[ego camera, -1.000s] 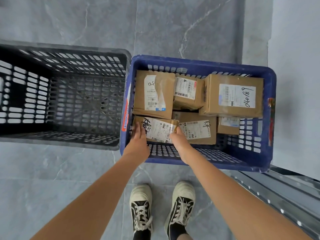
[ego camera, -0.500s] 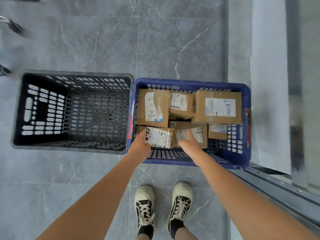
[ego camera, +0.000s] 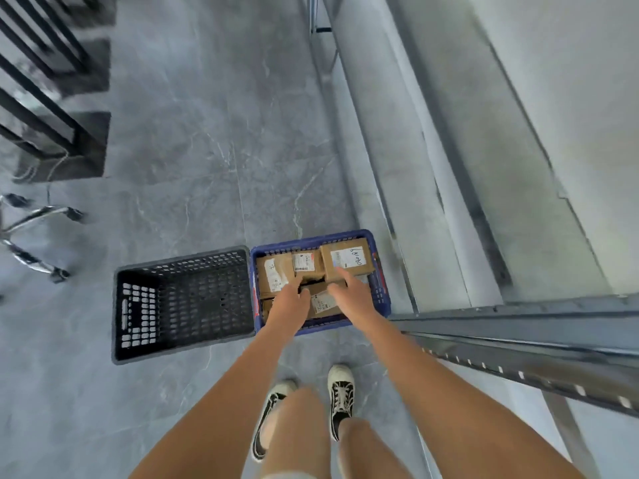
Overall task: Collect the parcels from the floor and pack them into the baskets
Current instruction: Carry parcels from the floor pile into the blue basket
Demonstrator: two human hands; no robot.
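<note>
A blue basket (ego camera: 380, 292) stands on the grey floor and holds several brown cardboard parcels with white labels. The largest parcel (ego camera: 347, 259) lies at its back right, a long one (ego camera: 275, 276) at the back left. A black basket (ego camera: 183, 305) stands against its left side with nothing in it. My left hand (ego camera: 290, 300) and my right hand (ego camera: 347, 288) hover above the blue basket, fingers apart, holding nothing. They hide part of the front parcels (ego camera: 321, 302).
A grey metal shelf rail (ego camera: 518, 344) runs along the right, close to the blue basket. A chrome chair base (ego camera: 31, 236) and black railing bars (ego camera: 41, 108) stand at the left. My feet in black-and-white sneakers (ego camera: 340, 399) are behind the baskets.
My hands let go of the front parcel and lifted above the basket. The view rose and pulled back, so the baskets look smaller and more floor shows.
</note>
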